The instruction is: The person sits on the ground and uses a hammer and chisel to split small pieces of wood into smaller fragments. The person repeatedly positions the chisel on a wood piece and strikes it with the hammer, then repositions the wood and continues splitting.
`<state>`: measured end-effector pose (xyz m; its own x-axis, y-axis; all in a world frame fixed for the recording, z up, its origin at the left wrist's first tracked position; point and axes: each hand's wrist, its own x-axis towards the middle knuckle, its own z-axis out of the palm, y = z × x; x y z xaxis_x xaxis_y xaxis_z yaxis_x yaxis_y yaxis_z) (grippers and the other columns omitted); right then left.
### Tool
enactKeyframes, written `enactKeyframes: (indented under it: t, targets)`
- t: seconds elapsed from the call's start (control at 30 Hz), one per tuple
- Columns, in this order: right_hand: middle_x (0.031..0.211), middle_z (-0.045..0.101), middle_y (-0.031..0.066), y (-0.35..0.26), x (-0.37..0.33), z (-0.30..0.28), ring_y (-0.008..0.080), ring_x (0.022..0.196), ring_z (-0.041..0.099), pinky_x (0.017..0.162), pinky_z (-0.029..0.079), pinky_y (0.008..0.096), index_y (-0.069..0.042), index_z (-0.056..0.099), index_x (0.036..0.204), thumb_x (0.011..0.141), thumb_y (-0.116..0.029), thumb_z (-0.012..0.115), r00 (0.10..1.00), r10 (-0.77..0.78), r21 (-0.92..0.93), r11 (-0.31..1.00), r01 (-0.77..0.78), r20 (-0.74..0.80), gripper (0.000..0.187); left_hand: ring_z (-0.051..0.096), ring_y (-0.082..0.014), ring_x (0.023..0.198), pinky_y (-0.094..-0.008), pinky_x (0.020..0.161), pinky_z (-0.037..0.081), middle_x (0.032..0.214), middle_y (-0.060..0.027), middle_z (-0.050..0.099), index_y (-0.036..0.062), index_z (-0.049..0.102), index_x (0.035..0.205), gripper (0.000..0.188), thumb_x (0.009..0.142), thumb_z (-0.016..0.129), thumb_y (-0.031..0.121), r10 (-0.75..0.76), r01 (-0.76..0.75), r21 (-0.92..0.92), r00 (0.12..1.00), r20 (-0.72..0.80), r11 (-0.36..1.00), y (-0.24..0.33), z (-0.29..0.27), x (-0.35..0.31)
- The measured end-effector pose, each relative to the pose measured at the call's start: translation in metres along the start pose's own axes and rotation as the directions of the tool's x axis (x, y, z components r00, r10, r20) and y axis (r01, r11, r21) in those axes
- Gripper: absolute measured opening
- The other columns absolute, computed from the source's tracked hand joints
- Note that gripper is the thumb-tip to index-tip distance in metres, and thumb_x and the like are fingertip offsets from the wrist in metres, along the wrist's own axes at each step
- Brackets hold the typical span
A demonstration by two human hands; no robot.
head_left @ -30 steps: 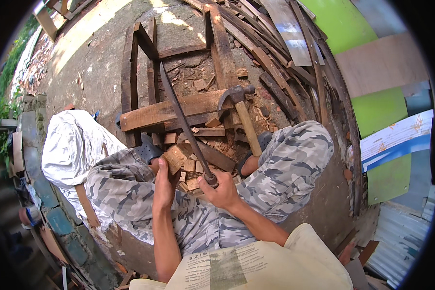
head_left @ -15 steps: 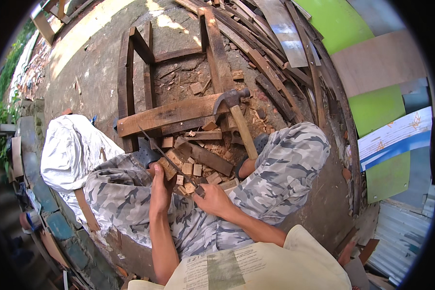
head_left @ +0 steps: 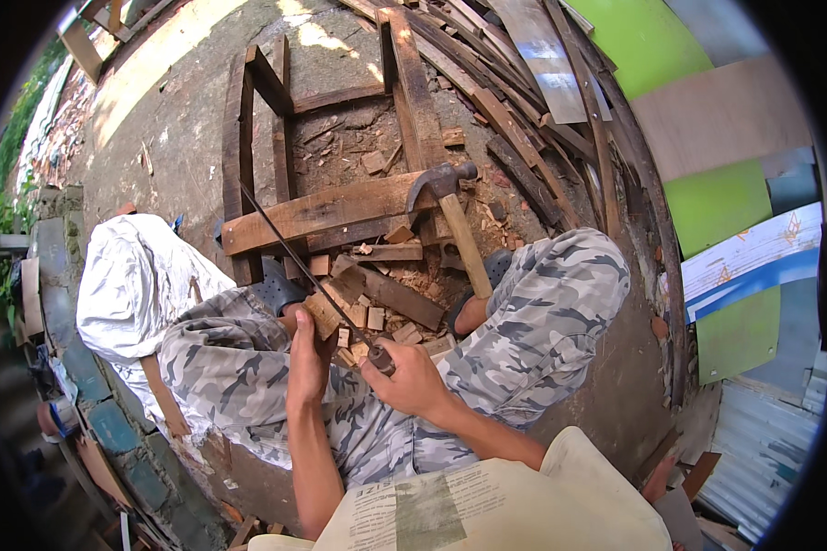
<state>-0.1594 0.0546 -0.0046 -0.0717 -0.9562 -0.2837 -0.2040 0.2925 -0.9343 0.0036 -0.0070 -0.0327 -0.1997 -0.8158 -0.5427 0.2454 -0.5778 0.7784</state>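
Long dark blade (head_left: 294, 255) slants forward and left above the lap; it looks stiff, fairly weighty and perhaps sharp, so its short handle (head_left: 382, 362) is the safe hold. The right hand (head_left: 412, 378) has its fingers wrapped around that handle; the left hand (head_left: 308, 363) grasps a wood block (head_left: 323, 312). Offcuts (head_left: 375, 319) lie beyond; farther out, a hammer (head_left: 466, 243) leans by a wooden frame (head_left: 326, 215).

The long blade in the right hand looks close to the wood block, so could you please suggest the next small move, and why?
Perhaps slide the left hand slightly lower on the wood block: its thumb reaches up beside the block, while the long blade, gripped by the right hand, passes very near in this view, though contact is hard to tell.
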Motion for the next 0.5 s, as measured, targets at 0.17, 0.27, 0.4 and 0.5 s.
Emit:
enactKeyframes:
  t: [0.17,0.27,0.4,0.5]
  targets:
    - [0.069,0.065,0.0204,0.059,0.008,0.018,0.0388,0.063,0.065,0.060,0.050,0.0448,0.003,0.065,0.087,0.087,-0.021,0.067,0.969,0.196,-0.070,0.980,-0.187,0.150,0.023,0.049,-0.0251,0.133,-0.0411,0.116,0.035,0.142,-0.0148,0.051,-0.0035,0.043,0.144,0.076,0.104,0.039,0.061,-0.006,0.006,0.035,1.000,-0.001,0.999,-0.002,0.000,0.006]
    - [0.076,0.069,0.0216,0.065,0.007,0.018,0.0411,0.072,0.069,0.063,0.052,0.0491,0.001,0.065,0.090,0.087,-0.022,0.068,0.997,0.074,-0.316,0.947,-0.058,0.038,0.023,0.050,-0.0244,0.131,-0.0403,0.115,0.036,0.141,-0.0144,0.051,-0.0026,0.044,0.144,0.074,0.104,0.038,0.060,0.015,-0.014,0.067,1.000,-0.018,0.998,0.004,0.003,0.001]
    - [0.080,0.070,0.0234,0.031,0.012,-0.006,0.0440,0.076,0.069,0.066,0.053,0.0540,-0.002,0.060,0.091,0.087,-0.025,0.069,0.989,0.107,-0.614,0.776,-0.147,-0.103,0.025,0.052,-0.0239,0.127,-0.0384,0.112,0.038,0.139,-0.0130,0.053,-0.0016,0.046,0.143,0.077,0.103,0.037,0.064,0.037,-0.029,0.164,0.998,-0.045,0.986,0.003,0.002,0.011]
    - [0.074,0.068,0.0241,0.037,0.012,-0.017,0.0437,0.071,0.069,0.065,0.054,0.0539,0.000,0.059,0.092,0.088,-0.025,0.070,0.975,0.121,-0.568,0.796,-0.209,-0.188,0.028,0.053,-0.0232,0.126,-0.0376,0.111,0.038,0.138,-0.0127,0.054,-0.0019,0.046,0.143,0.079,0.103,0.034,0.066,-0.024,0.040,0.182,0.995,-0.092,0.983,0.009,0.000,0.014]
